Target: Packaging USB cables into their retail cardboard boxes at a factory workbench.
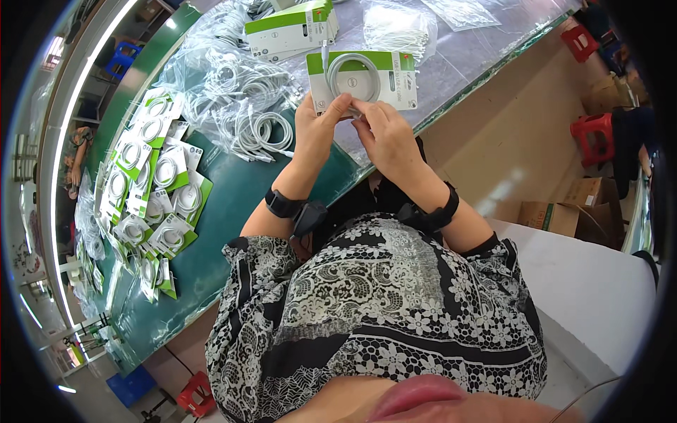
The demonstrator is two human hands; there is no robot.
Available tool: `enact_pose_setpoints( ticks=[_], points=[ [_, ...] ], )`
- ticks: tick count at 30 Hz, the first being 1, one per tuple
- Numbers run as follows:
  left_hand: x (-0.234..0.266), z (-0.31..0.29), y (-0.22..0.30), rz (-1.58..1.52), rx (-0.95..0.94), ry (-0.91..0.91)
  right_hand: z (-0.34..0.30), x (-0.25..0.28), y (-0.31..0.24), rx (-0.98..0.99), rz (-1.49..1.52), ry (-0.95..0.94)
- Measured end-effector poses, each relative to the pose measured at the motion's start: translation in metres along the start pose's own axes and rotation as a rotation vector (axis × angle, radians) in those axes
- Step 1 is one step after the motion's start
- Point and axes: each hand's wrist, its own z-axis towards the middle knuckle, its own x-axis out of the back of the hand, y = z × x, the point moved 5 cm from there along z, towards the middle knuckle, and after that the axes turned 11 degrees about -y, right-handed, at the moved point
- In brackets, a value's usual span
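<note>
My left hand [315,134] grips the lower left of a white and green packaging card [398,81], its thumb across the front. On the card's face lies a coiled white cable [333,79], one plug end sticking up past the top edge. My right hand [395,141] is closed at the lower edge of the coil, fingertips pinched together close to my left thumb. Whatever sits between those fingertips is too small and covered to make out. Both hands are held up over the table's near edge.
Behind the card stands a stack of similar cards [289,35], beside a bag of thin white strips [398,32]. Loose coiled cables [271,132] and plastic bags heap up to the left. Carded cables [167,171] pile on the green table [233,211]. Cardboard boxes [557,217] sit at right.
</note>
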Motion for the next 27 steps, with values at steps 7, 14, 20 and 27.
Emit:
enact_pose_setpoints(
  ticks=[7,14,20,27],
  points=[
    [0.002,0.000,-0.001,0.014,0.023,-0.006,-0.004,0.003,-0.007,0.032,-0.093,-0.021],
    [0.002,0.001,0.004,0.103,0.026,-0.023,-0.002,0.007,-0.005,0.087,-0.150,-0.111],
    [0.004,-0.004,-0.003,-0.019,0.053,-0.029,-0.001,0.011,0.004,0.126,-0.089,-0.250],
    [0.009,-0.005,0.002,0.092,0.063,-0.043,0.002,0.015,0.014,0.113,-0.057,-0.288]
  ],
)
